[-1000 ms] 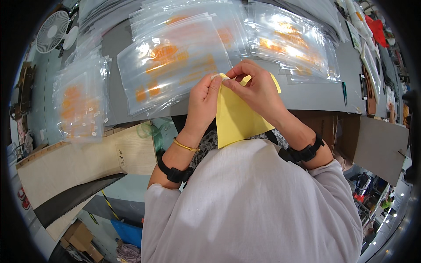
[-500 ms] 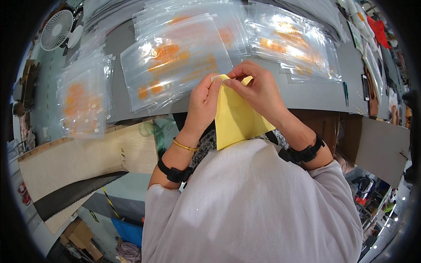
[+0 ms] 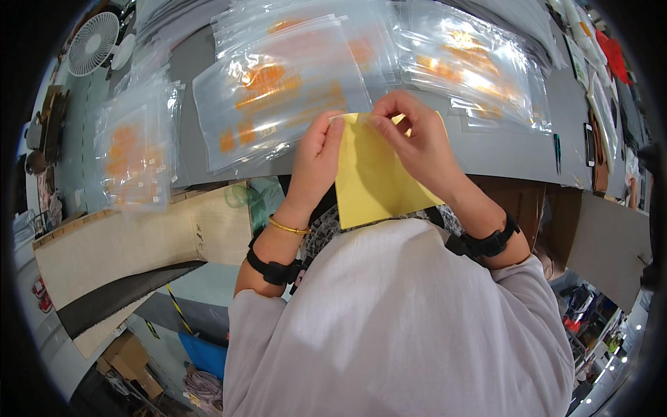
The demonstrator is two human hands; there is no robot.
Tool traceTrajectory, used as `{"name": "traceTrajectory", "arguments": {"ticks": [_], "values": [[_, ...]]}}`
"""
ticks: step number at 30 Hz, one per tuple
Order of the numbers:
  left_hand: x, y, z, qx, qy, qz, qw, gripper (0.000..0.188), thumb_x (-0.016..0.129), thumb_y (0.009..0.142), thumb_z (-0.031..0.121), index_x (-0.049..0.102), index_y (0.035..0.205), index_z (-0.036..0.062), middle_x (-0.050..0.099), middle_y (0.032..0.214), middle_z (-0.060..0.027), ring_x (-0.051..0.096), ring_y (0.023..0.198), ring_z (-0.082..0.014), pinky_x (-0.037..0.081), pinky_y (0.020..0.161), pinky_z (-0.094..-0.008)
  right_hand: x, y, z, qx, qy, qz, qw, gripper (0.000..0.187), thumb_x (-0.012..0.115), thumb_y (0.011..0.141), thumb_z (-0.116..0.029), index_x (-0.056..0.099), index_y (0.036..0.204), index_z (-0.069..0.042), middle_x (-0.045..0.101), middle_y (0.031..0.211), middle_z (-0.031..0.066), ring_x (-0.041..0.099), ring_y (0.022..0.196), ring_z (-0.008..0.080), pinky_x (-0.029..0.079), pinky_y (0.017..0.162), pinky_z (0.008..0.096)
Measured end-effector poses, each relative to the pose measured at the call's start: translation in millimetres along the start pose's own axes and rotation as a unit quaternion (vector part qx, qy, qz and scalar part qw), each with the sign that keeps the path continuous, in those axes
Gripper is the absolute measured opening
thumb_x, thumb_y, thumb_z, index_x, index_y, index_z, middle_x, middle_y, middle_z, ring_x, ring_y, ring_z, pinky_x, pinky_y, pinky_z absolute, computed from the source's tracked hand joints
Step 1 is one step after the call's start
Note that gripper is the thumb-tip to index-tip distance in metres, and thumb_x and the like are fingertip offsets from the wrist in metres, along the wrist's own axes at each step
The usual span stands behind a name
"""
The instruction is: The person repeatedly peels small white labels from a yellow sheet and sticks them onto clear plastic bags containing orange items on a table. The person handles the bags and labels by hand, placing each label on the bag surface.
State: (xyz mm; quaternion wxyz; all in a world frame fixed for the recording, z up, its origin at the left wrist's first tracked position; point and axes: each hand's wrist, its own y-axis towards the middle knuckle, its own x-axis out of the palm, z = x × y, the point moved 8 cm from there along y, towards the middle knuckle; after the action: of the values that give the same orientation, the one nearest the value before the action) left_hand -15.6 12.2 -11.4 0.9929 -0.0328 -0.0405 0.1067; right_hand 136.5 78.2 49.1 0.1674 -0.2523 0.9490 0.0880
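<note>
A yellow sheet of paper [image 3: 368,181] hangs in front of my chest, just off the table's near edge. My left hand [image 3: 317,154] pinches its upper left corner between thumb and fingers, where a small white patch shows by the fingertips. At the sheet's top edge, my right hand [image 3: 420,139] is closed, with thumb and forefinger together on the paper. Whether a small label sits between those fingertips cannot be made out. Beyond my hands lies a large clear plastic bag [image 3: 278,104] with orange print.
More clear bags with orange print form a pile at the right [image 3: 479,69] and another at the left [image 3: 132,149], the latter with small white labels. A teal pen [image 3: 557,153] and a phone [image 3: 589,144] lie far right. A white fan [image 3: 94,43] stands far left.
The sheet has flattened out; its curled upper right part is now spread. My right hand has moved slightly right, away from the left hand, which still holds the corner.
</note>
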Motion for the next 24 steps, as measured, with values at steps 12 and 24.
{"name": "traceTrajectory", "arguments": {"ticks": [12, 24], "values": [[21, -14, 30, 0.339, 0.482, -0.119, 0.799, 0.016, 0.065, 0.085, 0.009, 0.065, 0.1, 0.0043, 0.065, 0.114, -0.0145, 0.063, 0.112, -0.0337, 0.052, 0.098, -0.0456, 19, 73, 62, 0.003, -0.088, -0.152, 0.984, 0.01, 0.072, 0.095, -0.008, 0.07, 0.091, 0.001, 0.064, 0.117, 0.0063, 0.061, 0.095, 0.0165, 0.05, 0.084, 0.0302], [19, -17, 26, 0.345, 0.453, -0.122, 0.813, 0.016, 0.065, 0.084, 0.008, 0.064, 0.1, 0.0023, 0.063, 0.108, -0.0103, 0.061, 0.118, -0.0328, 0.051, 0.1, -0.0461, 33, 71, 59, -0.02, -0.203, -0.087, 0.975, 0.01, 0.077, 0.087, -0.012, 0.075, 0.085, -0.002, 0.063, 0.115, 0.0073, 0.055, 0.11, 0.0292, 0.048, 0.095, 0.0376]]}}
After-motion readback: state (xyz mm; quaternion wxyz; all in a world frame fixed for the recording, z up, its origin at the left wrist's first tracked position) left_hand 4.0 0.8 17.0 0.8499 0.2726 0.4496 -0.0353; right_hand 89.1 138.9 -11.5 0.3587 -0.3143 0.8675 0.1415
